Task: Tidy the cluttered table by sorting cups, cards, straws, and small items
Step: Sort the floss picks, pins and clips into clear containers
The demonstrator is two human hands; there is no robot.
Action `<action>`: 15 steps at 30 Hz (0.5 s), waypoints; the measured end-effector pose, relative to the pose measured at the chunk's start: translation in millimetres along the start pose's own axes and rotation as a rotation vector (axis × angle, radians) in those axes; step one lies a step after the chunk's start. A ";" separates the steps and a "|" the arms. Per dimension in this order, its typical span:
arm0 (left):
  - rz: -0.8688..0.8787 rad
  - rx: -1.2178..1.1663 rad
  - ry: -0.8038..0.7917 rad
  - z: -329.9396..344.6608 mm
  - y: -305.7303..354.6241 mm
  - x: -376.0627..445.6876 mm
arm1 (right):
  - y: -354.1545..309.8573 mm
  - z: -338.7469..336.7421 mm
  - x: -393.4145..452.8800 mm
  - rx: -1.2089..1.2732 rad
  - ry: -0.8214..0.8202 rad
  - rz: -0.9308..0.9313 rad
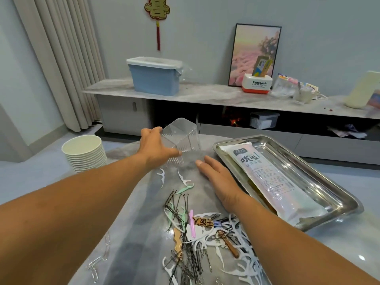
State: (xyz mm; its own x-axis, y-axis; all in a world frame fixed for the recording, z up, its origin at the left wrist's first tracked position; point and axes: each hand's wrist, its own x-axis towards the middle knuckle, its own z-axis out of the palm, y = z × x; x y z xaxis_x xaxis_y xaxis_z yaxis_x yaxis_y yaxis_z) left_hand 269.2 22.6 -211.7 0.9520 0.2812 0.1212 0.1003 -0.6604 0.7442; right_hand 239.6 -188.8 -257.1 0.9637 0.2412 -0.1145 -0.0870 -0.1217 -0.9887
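Your paper cups (pixel 85 152) are stacked and the straw pack (pixel 269 177) lies in the steel tray (pixel 320 182), but with your left hand (pixel 156 149) gripping the clear container (pixel 183 138) and right hand (pixel 216 177) flat and empty on the counter (pixel 131 233), the floss picks and hairpins (pixel 197 233) remain unsorted.

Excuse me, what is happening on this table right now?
A person is sorting clutter. The left hand grips a clear plastic container, tilted on the table. The right hand lies open and flat beside it. Nearer lies an unsorted pile of floss picks and hairpins. A straw packet lies in the steel tray; stacked paper cups stand at left.
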 end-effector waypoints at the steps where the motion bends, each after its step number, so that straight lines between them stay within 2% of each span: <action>1: 0.014 -0.033 0.021 -3.0 5.3 -1.5 | -1.4 0.6 0.3 0.034 0.002 0.006; 4: 0.019 -0.168 0.112 -12.4 24.0 -6.6 | -14.0 2.6 4.9 0.128 0.007 0.000; 7: 0.011 -0.314 0.161 -4.5 42.8 -12.5 | -39.0 10.3 20.1 0.410 0.017 0.029; 12: 0.045 -0.511 0.030 13.5 60.3 -9.2 | -78.1 6.2 49.3 0.822 0.203 0.049; 14: 0.038 -0.425 0.001 13.7 41.5 -2.1 | -83.3 -4.4 55.4 0.859 0.238 0.044; 15: 0.037 -0.262 -0.035 15.1 26.2 3.3 | -83.9 -9.6 57.9 0.881 0.253 0.043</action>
State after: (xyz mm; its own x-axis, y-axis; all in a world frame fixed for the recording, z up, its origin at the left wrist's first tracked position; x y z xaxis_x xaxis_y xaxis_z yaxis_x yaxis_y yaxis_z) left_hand 279.4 -4.3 -201.7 0.9634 0.2330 0.1323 -0.0090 -0.4653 0.8851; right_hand 305.1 -173.8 -179.8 0.9726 0.0233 -0.2313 -0.1856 0.6773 -0.7119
